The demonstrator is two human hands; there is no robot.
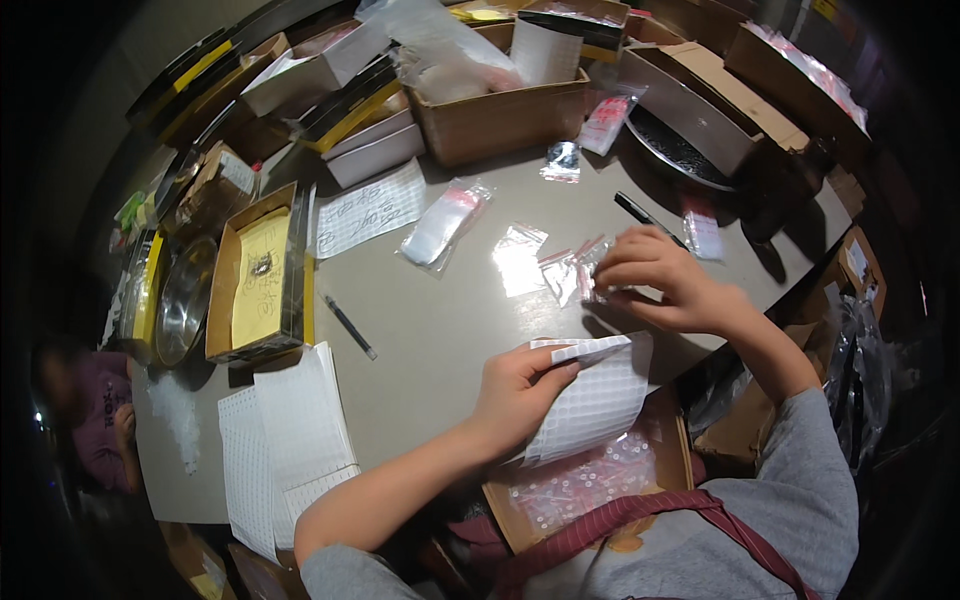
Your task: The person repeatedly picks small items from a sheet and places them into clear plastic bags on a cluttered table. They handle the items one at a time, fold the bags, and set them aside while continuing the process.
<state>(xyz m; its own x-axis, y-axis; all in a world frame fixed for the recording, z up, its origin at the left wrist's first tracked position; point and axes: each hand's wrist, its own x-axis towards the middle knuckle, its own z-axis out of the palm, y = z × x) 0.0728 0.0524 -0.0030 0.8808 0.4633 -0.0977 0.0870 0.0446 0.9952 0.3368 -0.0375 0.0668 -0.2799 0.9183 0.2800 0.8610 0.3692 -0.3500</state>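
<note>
Two bare hands work over a grey table (440,330), seen from above. Nearest the body, an open cardboard box (590,480) sits at the table's edge in front of the person's grey top and red apron straps, filled with small clear bags that have red strips. Just above it the left hand (515,395) holds a white sheet of small stickers (595,400), thumb on top and fingers curled under its left edge, so the sheet curves and hangs over the box. To the left, flat on the table, lies a stack of more white sticker sheets (285,440).

Farther out, the right hand (660,280) has its fingertips bunched and pressed down on a small clear zip bag (590,270), one of a few lying together just beside a larger clear bag (520,258). Whether the fingers pinch the bag or only press it cannot be told. A black pen (350,327) lies left of centre, and another dark pen (645,218) lies beyond the right hand.

Farther still, a long clear bag with a red strip (445,225) rests near a white paper with handwriting (370,210). At the left stands a shallow box with a yellow lining (258,275), next to a metal bowl (185,300). Along the far edge, a brown cardboard box (500,110) and several white and black boxes crowd together
</note>
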